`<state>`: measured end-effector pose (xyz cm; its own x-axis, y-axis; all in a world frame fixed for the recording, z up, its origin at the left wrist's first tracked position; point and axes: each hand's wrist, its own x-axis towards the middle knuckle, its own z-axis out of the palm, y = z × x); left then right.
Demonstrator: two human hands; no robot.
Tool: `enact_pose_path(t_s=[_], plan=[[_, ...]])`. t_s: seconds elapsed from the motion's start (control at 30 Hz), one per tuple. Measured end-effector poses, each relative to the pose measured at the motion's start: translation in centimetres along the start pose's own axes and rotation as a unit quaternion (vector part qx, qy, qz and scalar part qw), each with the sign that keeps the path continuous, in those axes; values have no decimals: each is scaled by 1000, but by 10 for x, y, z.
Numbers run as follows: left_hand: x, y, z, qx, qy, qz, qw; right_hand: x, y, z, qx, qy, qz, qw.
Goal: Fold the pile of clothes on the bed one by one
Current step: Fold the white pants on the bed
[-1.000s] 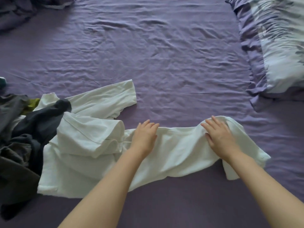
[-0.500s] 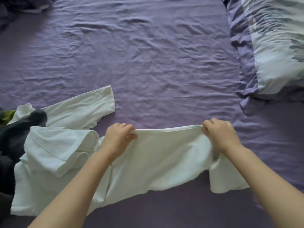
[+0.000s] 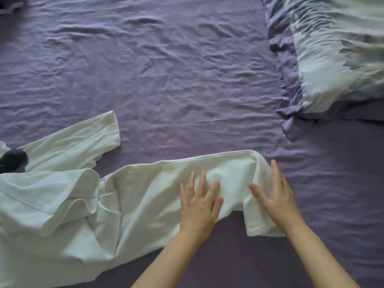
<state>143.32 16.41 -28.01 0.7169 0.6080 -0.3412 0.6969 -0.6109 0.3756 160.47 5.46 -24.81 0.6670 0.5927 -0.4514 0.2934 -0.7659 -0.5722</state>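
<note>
A white shirt [image 3: 145, 196] lies spread across the purple bed sheet [image 3: 176, 80], its right end folded over into a rounded edge. My left hand [image 3: 199, 202] rests flat on the shirt's right part with straight, spread fingers. My right hand [image 3: 274, 196] lies flat on the shirt's right sleeve, fingers straight. A second white garment [image 3: 68, 146] lies behind the shirt at the left, one sleeve reaching toward the middle of the bed. A dark piece of clothing [image 3: 12, 163] peeks in at the left edge.
A floral pillow [image 3: 336, 53] with a purple border fills the upper right corner. Dark fabric [image 3: 8, 5] shows at the top left corner. Wrinkled purple sheet stretches across the far half of the bed.
Both hands let go of the shirt's top edge they were gripping and now lie flat on it. My left hand moved right, close to my right hand. The view shifted right.
</note>
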Motion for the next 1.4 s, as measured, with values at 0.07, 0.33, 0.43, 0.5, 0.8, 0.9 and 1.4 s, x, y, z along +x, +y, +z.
enact_pose_path(t_s=[0.07,0.33,0.43,0.5,0.8,0.9,1.4], plan=[[1,7,5,-6,-71,-12,997,-2,11,-2,2,-12,15,1000],[2,10,-3,-7,-102,99,990,51,21,-41,262,-8,108,959],[11,6,-8,-15,-75,102,992,64,17,-53,520,-13,195,832],[18,6,-17,-40,-31,108,993,57,17,-55,596,-5,182,782],[17,32,-35,-25,52,153,987,-54,46,7,352,52,122,927],[28,59,-33,-71,26,168,983,-49,49,22,321,95,123,934],[161,133,-24,-67,-187,166,966,8,100,-60,560,247,195,767]])
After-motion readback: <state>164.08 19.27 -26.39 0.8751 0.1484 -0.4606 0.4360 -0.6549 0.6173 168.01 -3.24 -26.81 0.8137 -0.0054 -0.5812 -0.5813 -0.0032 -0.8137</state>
